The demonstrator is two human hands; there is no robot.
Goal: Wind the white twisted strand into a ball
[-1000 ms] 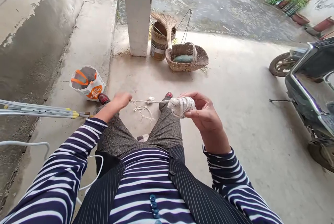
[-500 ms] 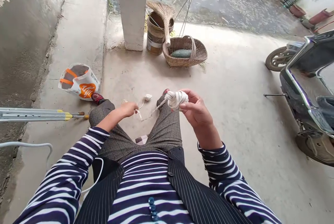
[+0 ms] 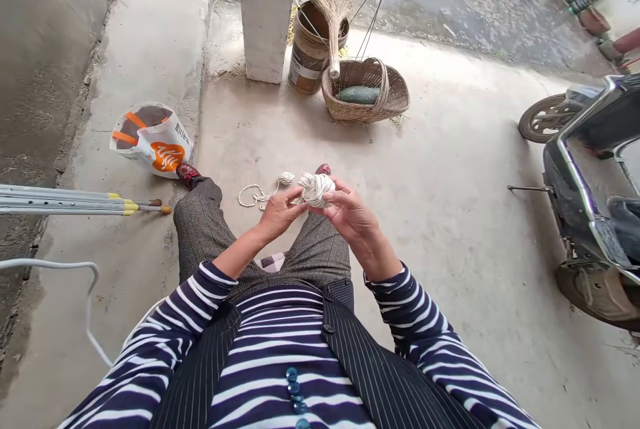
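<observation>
A fist-sized ball of white cord (image 3: 317, 189) is in front of me, above my knees. My right hand (image 3: 354, 217) grips it from the right, thumb on the near side and fingers behind. At the ball's left side, my left hand (image 3: 280, 216) has its thumb and fingers pinched on the cord; its fingertips are partly hidden. On the floor beyond my left hand lie a loose length of cord (image 3: 249, 195) and a second, smaller cord ball (image 3: 286, 178).
A white and orange bag (image 3: 167, 156) stands by my left foot, with crutches (image 3: 65, 201) nearby. Ahead are a pillar (image 3: 265, 22), a bucket (image 3: 304, 59), a straw broom (image 3: 334, 22) and a wicker basket (image 3: 350, 109) holding a green gourd (image 3: 359, 95). A scooter (image 3: 583, 196) stands right.
My left hand has moved right, from out over the left knee to the cord ball. My right hand has brought the ball slightly left. The view has shifted a little.
</observation>
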